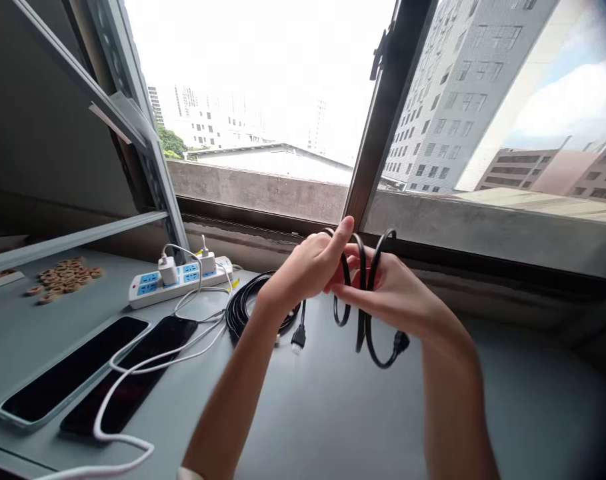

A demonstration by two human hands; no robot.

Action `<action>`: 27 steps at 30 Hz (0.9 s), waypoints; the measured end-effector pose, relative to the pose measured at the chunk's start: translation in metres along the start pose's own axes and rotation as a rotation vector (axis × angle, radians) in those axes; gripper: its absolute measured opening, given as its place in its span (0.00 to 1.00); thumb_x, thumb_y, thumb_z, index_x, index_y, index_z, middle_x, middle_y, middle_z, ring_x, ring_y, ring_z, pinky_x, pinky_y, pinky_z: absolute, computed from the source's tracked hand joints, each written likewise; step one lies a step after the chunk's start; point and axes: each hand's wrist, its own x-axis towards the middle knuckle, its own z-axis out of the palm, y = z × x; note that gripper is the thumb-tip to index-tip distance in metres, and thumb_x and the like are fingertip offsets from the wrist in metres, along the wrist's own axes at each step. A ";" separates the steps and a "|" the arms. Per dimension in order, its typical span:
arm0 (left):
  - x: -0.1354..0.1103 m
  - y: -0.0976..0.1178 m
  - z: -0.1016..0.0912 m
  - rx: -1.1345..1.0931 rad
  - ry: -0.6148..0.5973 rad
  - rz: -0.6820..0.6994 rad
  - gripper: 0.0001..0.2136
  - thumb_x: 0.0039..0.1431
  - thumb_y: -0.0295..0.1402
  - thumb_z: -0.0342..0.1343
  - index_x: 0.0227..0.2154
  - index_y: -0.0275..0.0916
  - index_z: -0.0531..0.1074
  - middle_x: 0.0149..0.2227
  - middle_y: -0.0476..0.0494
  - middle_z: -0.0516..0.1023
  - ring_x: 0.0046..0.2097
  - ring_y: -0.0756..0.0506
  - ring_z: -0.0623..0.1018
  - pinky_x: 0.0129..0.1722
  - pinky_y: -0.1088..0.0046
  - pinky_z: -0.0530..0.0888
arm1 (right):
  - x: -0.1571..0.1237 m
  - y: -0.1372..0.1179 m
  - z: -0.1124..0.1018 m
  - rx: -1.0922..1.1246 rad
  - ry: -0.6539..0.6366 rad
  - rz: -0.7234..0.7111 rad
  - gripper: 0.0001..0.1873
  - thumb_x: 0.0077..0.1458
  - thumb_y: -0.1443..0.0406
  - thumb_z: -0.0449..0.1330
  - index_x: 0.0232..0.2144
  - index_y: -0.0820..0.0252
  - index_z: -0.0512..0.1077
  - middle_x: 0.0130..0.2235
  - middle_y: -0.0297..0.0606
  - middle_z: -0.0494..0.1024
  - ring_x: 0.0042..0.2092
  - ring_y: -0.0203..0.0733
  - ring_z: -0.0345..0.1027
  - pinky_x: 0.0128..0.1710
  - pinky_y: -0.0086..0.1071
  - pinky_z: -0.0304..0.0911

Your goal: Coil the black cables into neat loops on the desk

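Observation:
Above the grey table, a black cable hangs in several loose loops between my two hands. My right hand is closed round the loops, its thumb in front and its fingers behind. Close against it, my left hand grips the same cable with the thumb raised; its other fingers are mostly hidden. One black plug dangles below my right hand. A flat black connector with a pale tip hangs under my left hand. Behind my left forearm lies a coiled black cable, partly covered.
A white power strip with two chargers stands near the window ledge. Two phones lie on the left, crossed by a white charging cable. Small brown rings are heaped beyond a metal frame.

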 end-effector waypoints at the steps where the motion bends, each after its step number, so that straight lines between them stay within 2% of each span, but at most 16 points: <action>1: -0.001 0.002 -0.001 0.016 -0.006 -0.002 0.33 0.63 0.49 0.34 0.07 0.38 0.62 0.09 0.44 0.61 0.14 0.51 0.63 0.17 0.77 0.57 | -0.001 -0.001 -0.001 -0.020 0.001 -0.002 0.03 0.49 0.70 0.58 0.29 0.61 0.67 0.25 0.30 0.68 0.26 0.34 0.63 0.24 0.22 0.59; 3: -0.004 0.006 -0.003 0.075 0.021 0.018 0.32 0.63 0.49 0.37 0.07 0.38 0.64 0.10 0.44 0.61 0.15 0.51 0.63 0.18 0.77 0.58 | -0.003 -0.003 -0.003 0.003 0.006 0.020 0.03 0.51 0.70 0.56 0.31 0.60 0.68 0.27 0.32 0.70 0.29 0.37 0.67 0.26 0.24 0.63; 5: -0.008 0.011 -0.006 0.156 0.099 0.067 0.29 0.62 0.47 0.42 0.10 0.38 0.68 0.11 0.45 0.62 0.15 0.52 0.62 0.18 0.77 0.58 | -0.006 -0.004 -0.005 0.016 0.065 0.076 0.08 0.52 0.68 0.54 0.37 0.60 0.68 0.29 0.33 0.72 0.26 0.37 0.69 0.25 0.26 0.65; 8: -0.014 0.017 -0.016 0.236 0.277 0.162 0.16 0.56 0.43 0.55 0.20 0.37 0.73 0.15 0.47 0.66 0.19 0.52 0.64 0.20 0.78 0.58 | -0.017 -0.011 -0.009 -0.119 0.288 0.154 0.09 0.53 0.68 0.53 0.37 0.60 0.70 0.27 0.32 0.72 0.15 0.30 0.60 0.16 0.24 0.60; 10: -0.018 0.019 -0.023 0.234 0.351 0.224 0.10 0.50 0.39 0.62 0.32 0.38 0.75 0.24 0.45 0.72 0.26 0.49 0.70 0.24 0.78 0.62 | -0.025 -0.018 -0.009 -0.206 0.368 0.117 0.07 0.53 0.68 0.53 0.32 0.60 0.71 0.21 0.29 0.68 0.13 0.28 0.54 0.11 0.22 0.51; 12: -0.019 0.018 -0.029 0.226 0.309 0.289 0.24 0.42 0.37 0.67 0.45 0.41 0.71 0.39 0.42 0.74 0.39 0.45 0.72 0.33 0.76 0.68 | -0.033 -0.025 -0.008 -0.205 0.335 0.030 0.07 0.54 0.67 0.54 0.31 0.59 0.73 0.19 0.29 0.65 0.13 0.26 0.49 0.09 0.21 0.46; 13: -0.019 0.016 -0.031 0.236 0.251 0.318 0.30 0.40 0.36 0.69 0.50 0.42 0.68 0.46 0.42 0.71 0.45 0.43 0.71 0.38 0.74 0.69 | -0.036 -0.028 -0.006 -0.184 0.313 -0.012 0.08 0.55 0.67 0.54 0.33 0.59 0.74 0.20 0.29 0.66 0.13 0.26 0.48 0.09 0.21 0.45; 15: -0.015 0.011 -0.032 0.283 0.112 0.358 0.34 0.41 0.34 0.68 0.53 0.43 0.64 0.53 0.42 0.66 0.51 0.42 0.67 0.47 0.72 0.67 | -0.040 -0.031 -0.002 -0.145 0.329 -0.075 0.11 0.55 0.67 0.55 0.39 0.58 0.75 0.21 0.29 0.67 0.13 0.26 0.47 0.09 0.21 0.45; 17: -0.009 0.005 -0.030 0.323 0.038 0.368 0.22 0.50 0.32 0.61 0.50 0.41 0.67 0.48 0.44 0.70 0.48 0.45 0.70 0.46 0.73 0.67 | -0.040 -0.031 -0.001 -0.136 0.419 -0.111 0.12 0.54 0.67 0.58 0.42 0.57 0.75 0.18 0.28 0.65 0.13 0.26 0.48 0.09 0.20 0.45; 19: -0.004 0.000 -0.027 0.331 0.100 0.357 0.07 0.55 0.30 0.55 0.38 0.38 0.73 0.38 0.45 0.74 0.38 0.48 0.73 0.39 0.75 0.68 | -0.037 -0.029 -0.002 -0.122 0.527 -0.131 0.12 0.53 0.66 0.61 0.41 0.56 0.76 0.15 0.26 0.63 0.12 0.27 0.50 0.08 0.20 0.46; 20: -0.001 -0.002 -0.025 0.328 0.169 0.341 0.05 0.56 0.30 0.54 0.30 0.37 0.74 0.33 0.46 0.74 0.33 0.49 0.73 0.34 0.76 0.68 | -0.035 -0.026 -0.003 -0.102 0.569 -0.137 0.11 0.52 0.66 0.62 0.40 0.56 0.76 0.15 0.26 0.63 0.12 0.28 0.52 0.08 0.20 0.48; 23: 0.005 -0.008 -0.019 0.245 0.408 0.283 0.18 0.57 0.35 0.53 0.13 0.36 0.68 0.18 0.47 0.69 0.21 0.51 0.69 0.24 0.76 0.64 | -0.021 -0.017 -0.006 -0.033 0.613 -0.133 0.12 0.49 0.65 0.64 0.39 0.57 0.76 0.21 0.29 0.70 0.15 0.31 0.60 0.11 0.22 0.58; 25: 0.008 -0.010 -0.014 0.096 0.515 0.251 0.23 0.56 0.39 0.54 0.09 0.36 0.62 0.11 0.50 0.61 0.16 0.52 0.64 0.19 0.76 0.60 | -0.010 -0.009 -0.005 -0.041 0.614 -0.113 0.13 0.49 0.63 0.65 0.39 0.58 0.76 0.25 0.31 0.73 0.18 0.33 0.65 0.16 0.24 0.64; 27: 0.009 -0.008 -0.008 -0.071 0.579 0.236 0.25 0.55 0.41 0.56 0.08 0.37 0.57 0.08 0.53 0.55 0.12 0.54 0.58 0.15 0.76 0.55 | 0.000 -0.002 0.000 -0.084 0.651 -0.102 0.11 0.49 0.62 0.64 0.36 0.60 0.76 0.26 0.33 0.75 0.20 0.34 0.67 0.18 0.24 0.65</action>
